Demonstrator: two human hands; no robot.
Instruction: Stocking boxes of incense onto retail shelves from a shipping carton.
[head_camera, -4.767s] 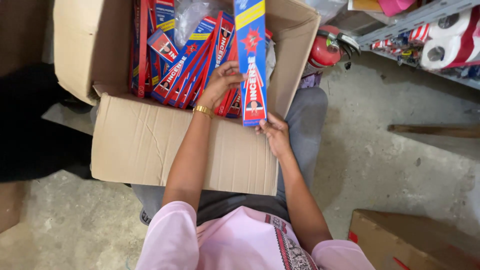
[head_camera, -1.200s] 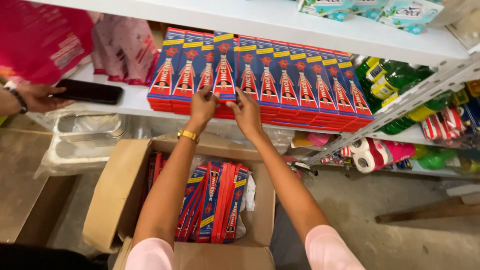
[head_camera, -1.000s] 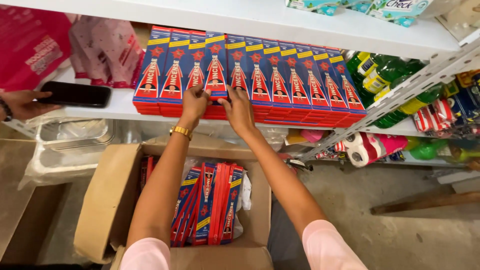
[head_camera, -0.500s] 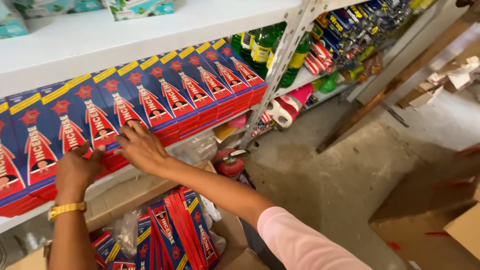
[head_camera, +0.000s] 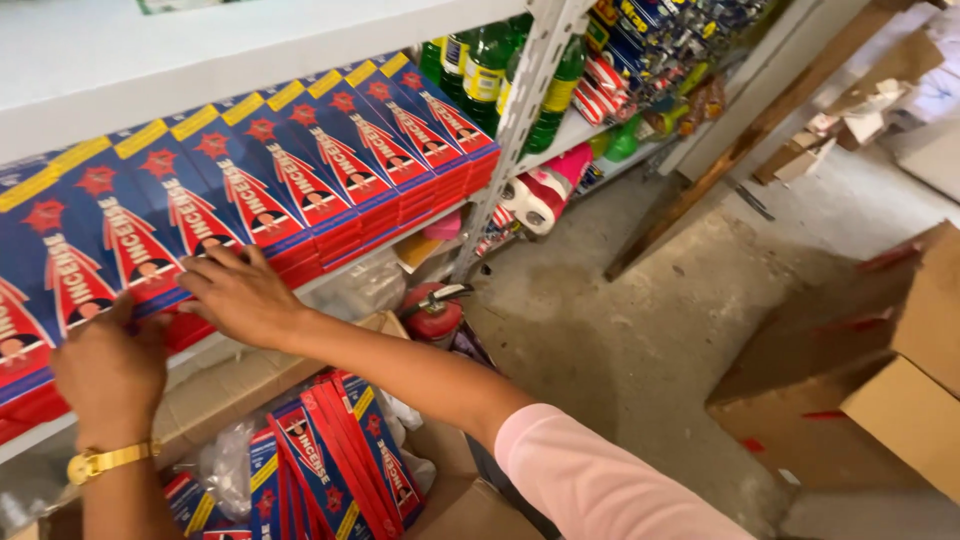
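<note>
Closest to me, below the white shelf (head_camera: 200, 60), the open cardboard box (head_camera: 470, 510) holds more blue and red incense boxes (head_camera: 330, 470) standing on edge. Just above it, my left hand (head_camera: 110, 370), a gold watch (head_camera: 105, 460) at the wrist, is curled against the lower front of the row of incense boxes (head_camera: 260, 200) that stands on the shelf board, thumb up on a box face; it grips nothing that I can see. My right hand (head_camera: 240, 295) lies flat and spread, fingers pressed on the same row just right of the left hand. Compared with half a second ago, both hands sit on the same boxes, but the view has swung further right and down, so more concrete floor (head_camera: 640, 330) shows. Beyond the row, past the shelf upright (head_camera: 520, 110), stand green bottles (head_camera: 490, 60), with paper rolls (head_camera: 535, 200) lower down. Right of the shelf, further off, lie flattened brown cartons (head_camera: 880, 380).
</note>
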